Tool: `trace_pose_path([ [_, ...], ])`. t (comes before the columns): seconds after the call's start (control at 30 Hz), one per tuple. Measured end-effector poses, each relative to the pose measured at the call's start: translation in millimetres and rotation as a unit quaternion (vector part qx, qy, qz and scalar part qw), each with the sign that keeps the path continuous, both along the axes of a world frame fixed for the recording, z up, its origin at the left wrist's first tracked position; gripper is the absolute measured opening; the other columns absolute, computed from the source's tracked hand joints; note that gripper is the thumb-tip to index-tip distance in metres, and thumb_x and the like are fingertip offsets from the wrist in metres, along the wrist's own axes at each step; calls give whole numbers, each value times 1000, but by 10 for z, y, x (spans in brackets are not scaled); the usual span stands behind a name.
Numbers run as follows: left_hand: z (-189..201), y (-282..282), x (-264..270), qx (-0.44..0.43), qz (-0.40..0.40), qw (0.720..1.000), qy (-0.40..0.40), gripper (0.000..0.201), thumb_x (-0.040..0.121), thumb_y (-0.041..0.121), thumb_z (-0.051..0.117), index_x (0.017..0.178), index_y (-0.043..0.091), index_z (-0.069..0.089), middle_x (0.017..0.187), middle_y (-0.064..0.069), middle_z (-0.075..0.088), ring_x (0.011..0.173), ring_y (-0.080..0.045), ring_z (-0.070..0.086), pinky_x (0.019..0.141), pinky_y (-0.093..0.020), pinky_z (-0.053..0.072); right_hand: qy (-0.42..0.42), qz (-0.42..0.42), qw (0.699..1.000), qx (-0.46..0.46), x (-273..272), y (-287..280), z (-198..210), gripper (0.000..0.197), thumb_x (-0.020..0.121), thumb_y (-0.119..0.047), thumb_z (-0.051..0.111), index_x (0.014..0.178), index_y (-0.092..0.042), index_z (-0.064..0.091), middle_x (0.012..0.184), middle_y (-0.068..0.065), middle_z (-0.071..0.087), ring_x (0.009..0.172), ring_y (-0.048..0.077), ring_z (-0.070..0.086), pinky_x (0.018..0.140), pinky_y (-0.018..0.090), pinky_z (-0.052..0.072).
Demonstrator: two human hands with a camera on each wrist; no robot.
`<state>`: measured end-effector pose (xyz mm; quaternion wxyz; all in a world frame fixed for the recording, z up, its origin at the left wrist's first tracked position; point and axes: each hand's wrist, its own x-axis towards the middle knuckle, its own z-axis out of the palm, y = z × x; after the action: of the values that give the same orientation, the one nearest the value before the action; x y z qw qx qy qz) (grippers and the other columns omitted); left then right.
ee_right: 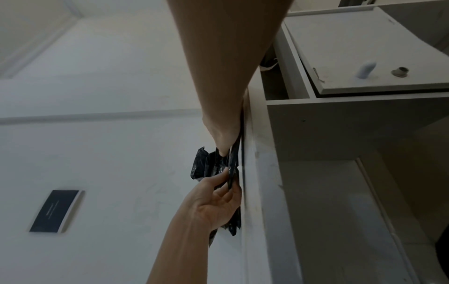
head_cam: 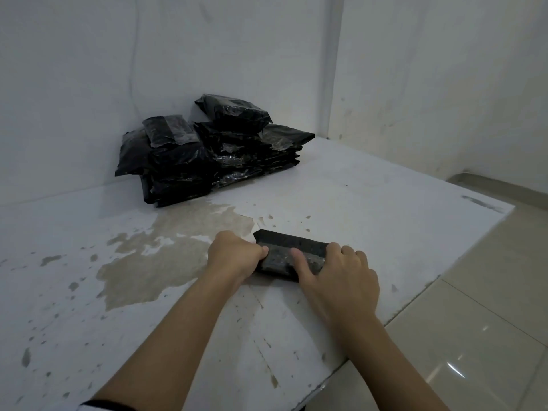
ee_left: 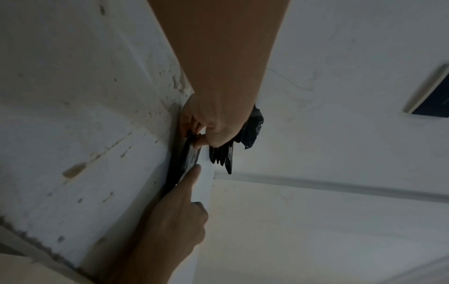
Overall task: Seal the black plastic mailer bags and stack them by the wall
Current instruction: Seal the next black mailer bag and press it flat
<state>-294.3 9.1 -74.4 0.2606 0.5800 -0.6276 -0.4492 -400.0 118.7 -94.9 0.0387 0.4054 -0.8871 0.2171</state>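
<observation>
1. Both hands are on one black mailer bag (head_cam: 289,255) in the head view. It lies flat on the white table (head_cam: 370,197), near the front right edge.
2. Left hand (head_cam: 234,253) has its fingers curled round the left end of this bag and grips it. Right hand (head_cam: 335,274) covers the right end; its thumb lies straight across the shiny strip on top, and the other fingers bend over the far edge. What is inside the bag cannot be seen.
3. Well apart from it, a stack of black mailer bags (head_cam: 213,155) stands at the back of the table, touching the wall (head_cam: 89,84). Some have a clear tape strip on top. The table paint is worn off in brown patches.
4. Left wrist view: the left hand (ee_left: 213,124) pinches the end of the bag (ee_left: 188,161), and one straight finger of the right hand (ee_left: 175,211) presses on it. The stack (ee_left: 252,128) shows behind.
5. Right wrist view: the right hand (ee_right: 224,138) is seen only from its edge, and its fingers cannot be told. The left hand (ee_right: 213,201) holds the bag (ee_right: 233,173) with curled fingers.
</observation>
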Motion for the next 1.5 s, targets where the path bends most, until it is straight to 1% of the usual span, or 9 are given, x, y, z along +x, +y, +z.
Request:
trace_pose_path([
  [0.13, -19, -4, 20, -6, -37, 998, -57, 23, 83, 18, 70, 91, -4, 65, 78, -11, 62, 71, -23, 59, 62, -30, 46, -42, -6, 999, 26, -25, -35, 74, 58, 81, -76, 40, 91, -19, 45, 93, -3, 48, 100, 20, 48, 80, 33, 41],
  [0.33, 13, 89, -26, -55, -69, 985, -147, 27, 87, 16, 57, 65, 7, 45, 63, -6, 45, 60, -20, 45, 55, -27, 34, -43, 10, 999, -5, -60, -68, 44, 33, 98, -45, 42, 84, -16, 48, 88, 0, 52, 97, 22, 48, 69, 31, 34],
  [0.53, -86, 274, -238, -171, -74, 945, -268, 66, 77, 73, 54, 87, 8, 61, 89, -6, 64, 80, -23, 62, 51, -26, 36, 4, 5, 1000, -4, -2, -103, -4, 37, 102, -37, 34, 99, -12, 60, 101, 3, 59, 106, 22, 47, 67, 31, 32],
  [0.77, -31, 187, -218, -144, -46, 948, -281, 41, 97, 45, 47, 91, 6, 57, 81, -6, 59, 71, -21, 52, 55, -27, 35, 7, -5, 1000, -5, -9, -88, 33, 26, 102, -33, 35, 82, -18, 44, 84, -3, 45, 84, 16, 37, 62, 28, 29],
  [0.9, 11, 167, -122, -126, -54, 960, -244, 32, 101, 31, 46, 83, 5, 55, 69, -4, 50, 65, -20, 52, 49, -26, 30, 22, -4, 1000, -9, 9, -93, 43, 25, 103, -29, 34, 88, -14, 46, 92, 2, 55, 88, 20, 49, 63, 27, 30],
  [1.07, -10, 185, 182, -67, -119, 990, -29, 19, 89, 20, 67, 85, 2, 68, 81, -12, 68, 82, -25, 66, 75, -33, 51, 18, 2, 1000, 2, 49, -36, 50, 31, 103, -35, 32, 103, -11, 51, 105, 6, 57, 98, 21, 51, 65, 26, 30],
  [1.17, 56, 222, 360, 10, -113, 989, 98, 5, 89, 5, 64, 88, 3, 69, 79, -7, 68, 69, -14, 62, 61, -18, 50, -63, 10, 995, -78, 85, 12, 53, 33, 99, -36, 41, 108, -5, 47, 108, 15, 53, 95, 28, 48, 69, 29, 32],
  [1.37, 235, 199, 827, -4, -44, 981, 187, 10, 93, 1, 56, 94, 4, 65, 91, -10, 67, 78, -16, 64, 61, -20, 57, -543, 113, 802, -223, 338, 40, 437, 38, 91, -6, 60, 117, -17, 34, 102, 6, 58, 82, 15, 59, 63, 32, 57],
  [1.5, 275, 96, 1393, -81, -28, 986, 142, 14, 94, 18, 58, 104, 13, 65, 98, -5, 70, 88, -18, 68, 78, -32, 57, -562, 163, 788, -189, 563, -289, 692, 49, 84, 5, 64, 120, -15, 37, 98, 10, 55, 79, 19, 59, 62, 33, 60],
])
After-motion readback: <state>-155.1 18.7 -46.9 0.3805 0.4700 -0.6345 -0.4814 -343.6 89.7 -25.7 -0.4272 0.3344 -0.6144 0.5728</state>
